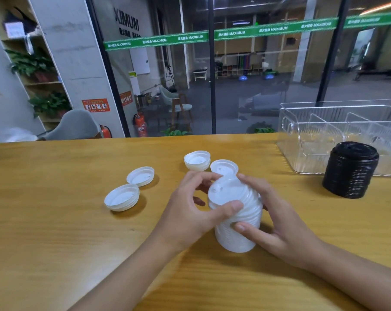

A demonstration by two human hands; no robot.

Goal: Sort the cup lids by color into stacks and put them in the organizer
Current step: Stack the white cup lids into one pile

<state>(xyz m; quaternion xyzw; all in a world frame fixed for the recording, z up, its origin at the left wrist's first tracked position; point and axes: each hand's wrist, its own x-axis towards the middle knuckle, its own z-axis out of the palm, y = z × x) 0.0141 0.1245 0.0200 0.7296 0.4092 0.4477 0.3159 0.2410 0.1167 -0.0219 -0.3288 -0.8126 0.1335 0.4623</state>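
A tall stack of white lids (239,218) stands on the wooden table (55,232), leaning slightly away from me. My left hand (190,209) grips its upper part, thumb across the front. My right hand (273,216) grips it from the right, thumb on the lower front. Loose white lids lie upside down: one (122,197) and another (141,176) at the left, a short pile (197,160) behind, and one (224,167) just beyond the stack. A stack of black lids (350,169) stands at the right, before the clear organizer (338,129).
The clear organizer has ribbed walls, a handle cut-out on its left end and several upright dividers. It sits at the table's far right edge against a glass wall. A grey chair (75,126) stands beyond the table at the left.
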